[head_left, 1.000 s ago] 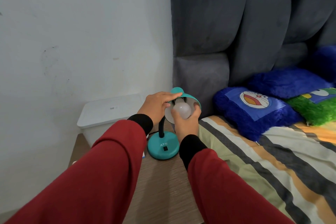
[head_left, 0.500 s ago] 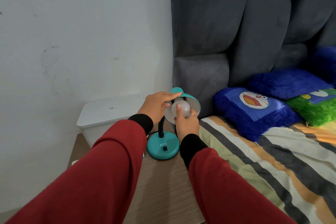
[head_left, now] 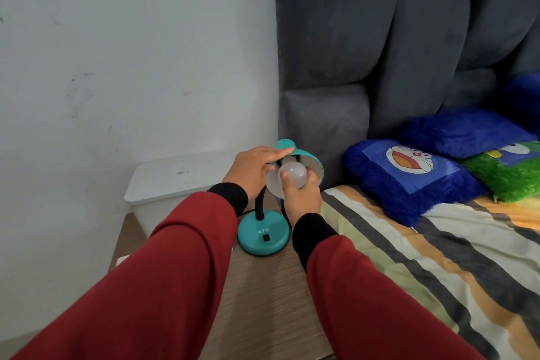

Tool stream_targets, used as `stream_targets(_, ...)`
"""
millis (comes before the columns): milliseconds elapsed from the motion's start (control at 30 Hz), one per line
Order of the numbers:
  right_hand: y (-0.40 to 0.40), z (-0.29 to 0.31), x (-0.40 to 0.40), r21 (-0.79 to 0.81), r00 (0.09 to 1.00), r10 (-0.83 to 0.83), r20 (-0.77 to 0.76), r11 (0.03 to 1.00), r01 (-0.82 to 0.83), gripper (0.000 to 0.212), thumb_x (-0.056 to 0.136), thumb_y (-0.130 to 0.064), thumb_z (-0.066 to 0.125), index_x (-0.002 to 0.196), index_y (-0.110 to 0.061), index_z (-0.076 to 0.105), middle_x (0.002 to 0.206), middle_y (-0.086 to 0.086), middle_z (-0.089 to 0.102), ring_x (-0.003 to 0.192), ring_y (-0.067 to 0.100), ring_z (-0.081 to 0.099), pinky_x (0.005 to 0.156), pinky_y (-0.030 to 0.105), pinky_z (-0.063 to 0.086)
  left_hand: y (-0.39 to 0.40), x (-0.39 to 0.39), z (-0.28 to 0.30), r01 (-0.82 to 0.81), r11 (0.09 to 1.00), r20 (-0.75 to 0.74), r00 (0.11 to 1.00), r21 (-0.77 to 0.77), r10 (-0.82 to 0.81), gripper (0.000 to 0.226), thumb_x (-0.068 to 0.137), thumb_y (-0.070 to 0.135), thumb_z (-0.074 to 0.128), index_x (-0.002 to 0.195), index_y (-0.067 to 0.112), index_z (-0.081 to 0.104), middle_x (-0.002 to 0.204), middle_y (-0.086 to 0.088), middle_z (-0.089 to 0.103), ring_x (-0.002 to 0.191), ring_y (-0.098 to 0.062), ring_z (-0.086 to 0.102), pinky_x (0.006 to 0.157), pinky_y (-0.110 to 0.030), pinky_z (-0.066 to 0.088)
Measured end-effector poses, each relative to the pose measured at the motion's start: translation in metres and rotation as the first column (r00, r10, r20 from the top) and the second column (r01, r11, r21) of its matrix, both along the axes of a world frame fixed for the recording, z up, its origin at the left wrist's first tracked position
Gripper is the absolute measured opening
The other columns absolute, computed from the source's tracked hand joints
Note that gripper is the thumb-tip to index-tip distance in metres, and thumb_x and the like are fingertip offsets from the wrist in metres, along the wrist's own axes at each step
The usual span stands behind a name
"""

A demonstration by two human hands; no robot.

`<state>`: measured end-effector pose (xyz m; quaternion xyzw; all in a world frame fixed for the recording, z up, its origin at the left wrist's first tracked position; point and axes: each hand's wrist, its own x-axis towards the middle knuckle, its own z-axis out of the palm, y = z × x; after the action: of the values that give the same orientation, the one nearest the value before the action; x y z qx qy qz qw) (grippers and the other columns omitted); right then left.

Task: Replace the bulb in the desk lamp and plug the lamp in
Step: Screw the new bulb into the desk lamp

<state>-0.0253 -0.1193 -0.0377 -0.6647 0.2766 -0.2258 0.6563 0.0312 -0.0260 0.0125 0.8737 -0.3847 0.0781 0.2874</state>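
White lidded plastic box (head_left: 178, 181), smooth, boxy, sits far left of the lamp, against the wall. Lamp base (head_left: 263, 235): round glossy teal disc w/ "ATN" lettering and a black switch, on a wood-grain tabletop (head_left: 263, 301); a black bendy neck rises from it.

Left hand (head_left: 252, 170) lies over the top-left of the teal shade (head_left: 309, 158), fingers nearly straight along its crown, thumb under the rim, steadying it.

Change vs. a sec ago: right hand (head_left: 301, 199), just below the shade's mouth, has re-gripped the bulb. The thumb, which lay up across the bulb's front half a sec back, now sits lower left on it, fingers curled round the right side. Reads as one more twist in a screwing cycle; can't tell in or out, or whether it's the old or new bulb.

Bulb (head_left: 293, 174): frosted white globe, matte, at the shade's mouth, neck reaching to the socket inside. No plug or outlet in view, so plugging-in prob. still to do.

Right of lamp: grey padded headboard (head_left: 380, 52), striped blanket (head_left: 438, 257), fuzzy blue cartoon pillow (head_left: 409, 172).
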Motion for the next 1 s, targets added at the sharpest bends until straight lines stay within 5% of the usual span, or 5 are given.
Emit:
stream_targets(233,-0.001,0.003,0.0,-0.065,0.996,0.027,-0.083,0.997,-0.032,0.065,0.091,-0.04,0.054,0.144,-0.012,0.029,0.136,0.016,0.05,0.124,0.03,0.05,0.1,0.034,0.042,-0.001,-0.001,0.0,0.0,1.0,0.008,1.0,0.008,-0.001,0.053,0.095,-0.003,0.045,0.136,0.03,0.048,0.14,-0.002,0.052,0.13,-0.016,0.047,0.105,-0.012,0.024)
stream_targets(500,-0.011,0.017,0.0,-0.263,0.956,0.069,-0.285,0.954,-0.147,0.057,0.088,-0.046,0.055,0.123,-0.001,0.052,0.124,0.017,0.06,0.116,0.031,0.055,0.08,0.024,0.036,0.0,-0.005,0.004,-0.013,0.999,-0.01,1.0,0.032,0.013,0.053,0.097,0.0,0.042,0.14,0.03,0.042,0.144,-0.001,0.047,0.132,-0.015,0.042,0.101,-0.008,0.02)
stream_targets(667,-0.016,0.029,-0.003,-0.328,0.91,0.074,-0.407,0.918,-0.221,0.063,0.086,-0.045,0.059,0.127,0.002,0.051,0.127,0.019,0.058,0.118,0.032,0.055,0.092,0.03,0.044,0.004,-0.008,0.005,-0.049,0.995,-0.059,0.997,0.082,0.054,0.06,0.097,0.009,0.045,0.148,0.03,0.023,0.143,-0.008,0.043,0.131,-0.022,0.041,0.108,-0.023,0.029)
stream_targets(833,-0.016,0.043,-0.011,-0.437,0.857,0.023,-0.515,0.853,-0.285,0.049,0.086,-0.03,0.059,0.124,0.001,0.053,0.127,0.019,0.058,0.114,0.031,0.057,0.083,0.028,0.045,0.021,-0.011,0.01,-0.235,0.952,-0.065,0.966,0.196,0.252,0.058,0.097,0.02,0.046,0.149,0.022,0.022,0.145,-0.012,0.038,0.135,-0.026,0.036,0.11,-0.032,0.031)
stream_targets(1000,-0.001,0.061,-0.022,-0.537,0.724,0.036,-0.688,0.646,-0.542,0.051,0.088,-0.028,0.058,0.132,-0.005,0.045,0.131,0.016,0.054,0.119,0.031,0.054,0.095,0.033,0.046,0.055,-0.014,0.016,-0.439,0.784,-0.022,0.867,0.439,0.498,0.045,0.095,0.026,0.049,0.137,0.01,0.045,0.139,-0.014,0.048,0.127,-0.029,0.048,0.101,-0.035,0.042)
